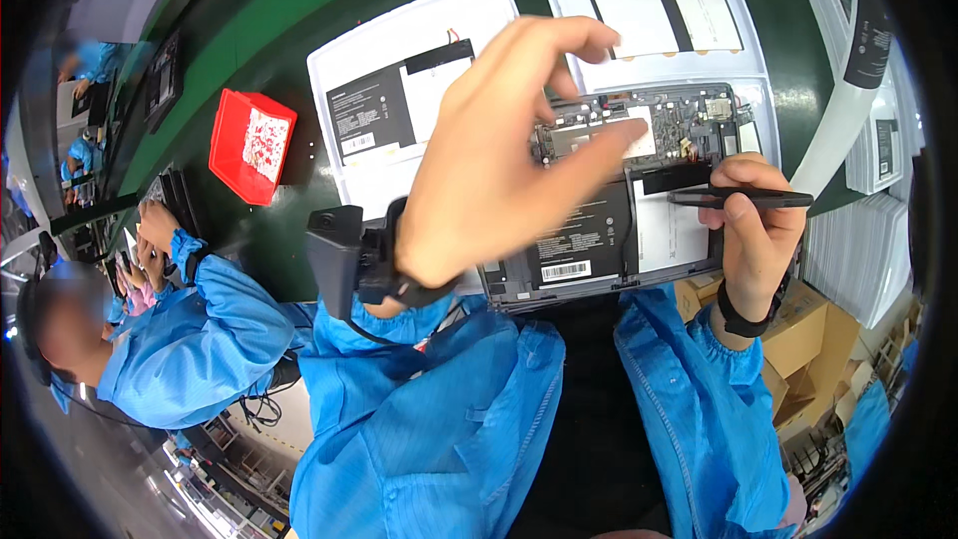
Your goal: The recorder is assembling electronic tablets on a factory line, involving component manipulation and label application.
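Note:
My left hand [484, 155] hovers over the left part of an opened laptop base [509, 284], partly covering it. Its thumb and fingers are spread apart, with nothing seen between them. In my right hand [758, 240] is a pair of black tweezers [740, 198], held over the laptop's right side with the tips pointing left. Inside the base, a circuit board [699, 125] runs along the far side. Nearer me lies a battery [589, 235], black on its left part and white-labelled on its right.
Beyond the laptop, two white trays [327, 75] [756, 60] each carry a battery. A red bin [225, 155] of small bits stands left on the green table. Stacked white trays [858, 250] and a cardboard box [818, 339] are at right. A co-worker in blue [200, 349] sits at left.

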Available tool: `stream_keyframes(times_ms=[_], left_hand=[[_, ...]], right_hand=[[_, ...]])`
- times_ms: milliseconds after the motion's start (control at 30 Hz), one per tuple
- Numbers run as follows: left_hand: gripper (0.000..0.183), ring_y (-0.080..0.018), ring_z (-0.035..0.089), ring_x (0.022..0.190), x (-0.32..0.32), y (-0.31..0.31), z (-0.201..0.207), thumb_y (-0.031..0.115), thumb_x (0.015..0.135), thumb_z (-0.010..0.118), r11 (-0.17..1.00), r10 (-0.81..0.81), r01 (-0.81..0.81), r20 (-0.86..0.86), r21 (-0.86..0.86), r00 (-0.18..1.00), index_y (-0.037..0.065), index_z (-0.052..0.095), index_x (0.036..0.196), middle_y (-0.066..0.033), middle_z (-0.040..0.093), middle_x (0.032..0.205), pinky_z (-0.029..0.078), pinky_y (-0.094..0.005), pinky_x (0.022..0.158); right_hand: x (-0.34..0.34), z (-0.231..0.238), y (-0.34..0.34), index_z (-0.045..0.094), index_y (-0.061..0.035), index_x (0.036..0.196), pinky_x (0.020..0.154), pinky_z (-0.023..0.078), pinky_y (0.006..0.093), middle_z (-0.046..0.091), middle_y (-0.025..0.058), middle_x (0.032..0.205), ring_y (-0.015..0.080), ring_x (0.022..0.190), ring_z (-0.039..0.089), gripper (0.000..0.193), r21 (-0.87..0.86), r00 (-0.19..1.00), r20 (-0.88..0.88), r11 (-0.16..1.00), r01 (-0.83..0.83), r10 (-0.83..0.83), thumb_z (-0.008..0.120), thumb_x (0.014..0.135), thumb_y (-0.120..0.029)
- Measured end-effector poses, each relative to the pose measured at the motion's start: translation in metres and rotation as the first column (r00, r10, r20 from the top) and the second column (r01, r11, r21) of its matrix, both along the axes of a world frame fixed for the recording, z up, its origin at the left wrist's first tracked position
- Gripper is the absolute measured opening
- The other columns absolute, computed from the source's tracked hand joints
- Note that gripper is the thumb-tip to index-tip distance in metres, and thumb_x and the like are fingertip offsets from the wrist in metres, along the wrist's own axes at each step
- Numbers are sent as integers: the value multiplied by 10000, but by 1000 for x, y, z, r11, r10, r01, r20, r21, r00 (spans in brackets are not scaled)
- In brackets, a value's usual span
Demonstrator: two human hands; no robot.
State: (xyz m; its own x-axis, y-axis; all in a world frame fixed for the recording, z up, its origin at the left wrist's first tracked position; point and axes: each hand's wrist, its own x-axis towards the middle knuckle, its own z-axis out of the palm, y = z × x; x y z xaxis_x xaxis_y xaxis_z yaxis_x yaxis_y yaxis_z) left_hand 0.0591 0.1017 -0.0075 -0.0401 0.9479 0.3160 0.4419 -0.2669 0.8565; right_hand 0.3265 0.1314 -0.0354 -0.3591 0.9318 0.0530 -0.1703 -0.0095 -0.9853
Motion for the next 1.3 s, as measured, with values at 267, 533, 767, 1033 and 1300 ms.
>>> stream_keyframes(times_ms=[267, 533, 767, 1033, 1300], left_hand=[[176, -329, 693, 789, 7, 17, -34, 158, 854, 760, 999, -26, 13, -373, -37, 927, 1, 750, 932, -163, 730, 883, 549, -397, 707], [127, -302, 700, 827, 11, 3, -26, 33, 824, 746, 1000, -11, 8, -332, -9, 943, -4, 725, 943, -135, 727, 892, 565, -368, 723], [164, -287, 709, 816, 3, -1, -40, -9, 795, 771, 994, 4, 31, -308, 109, 951, -1, 713, 947, -118, 718, 912, 568, -352, 702], [188, -261, 729, 862, 3, -6, -43, 1, 773, 793, 994, 6, 32, -341, 105, 940, 1, 722, 947, -107, 723, 951, 601, -331, 720], [247, -271, 726, 865, -1, -4, -45, -29, 742, 808, 989, -24, 72, -343, 127, 939, -28, 722, 973, -126, 715, 961, 607, -340, 719]], right_hand=[[-26, 22, 0, 670, 80, 1128, 842, 592, 347, 668, 248, 1175, 304, 1003, 717, 222, 47, 1000, 14, 999, 7, -8, 651, 907, 87], [-60, 24, 7, 714, 74, 1068, 829, 575, 300, 708, 168, 1098, 212, 956, 707, 259, 107, 974, 218, 993, 44, -66, 755, 814, 102], [-66, 5, 10, 744, 34, 1020, 756, 559, 271, 737, 147, 1003, 185, 881, 712, 228, 186, 955, 284, 982, 32, -85, 781, 796, 58], [-66, 1, 14, 745, 34, 971, 674, 542, 255, 743, 130, 909, 173, 767, 705, 187, 288, 909, 404, 957, -21, -102, 797, 792, 23], [-68, 2, 13, 746, 31, 966, 675, 546, 258, 742, 134, 908, 179, 768, 707, 183, 259, 894, 438, 966, -24, -95, 799, 791, 17]])
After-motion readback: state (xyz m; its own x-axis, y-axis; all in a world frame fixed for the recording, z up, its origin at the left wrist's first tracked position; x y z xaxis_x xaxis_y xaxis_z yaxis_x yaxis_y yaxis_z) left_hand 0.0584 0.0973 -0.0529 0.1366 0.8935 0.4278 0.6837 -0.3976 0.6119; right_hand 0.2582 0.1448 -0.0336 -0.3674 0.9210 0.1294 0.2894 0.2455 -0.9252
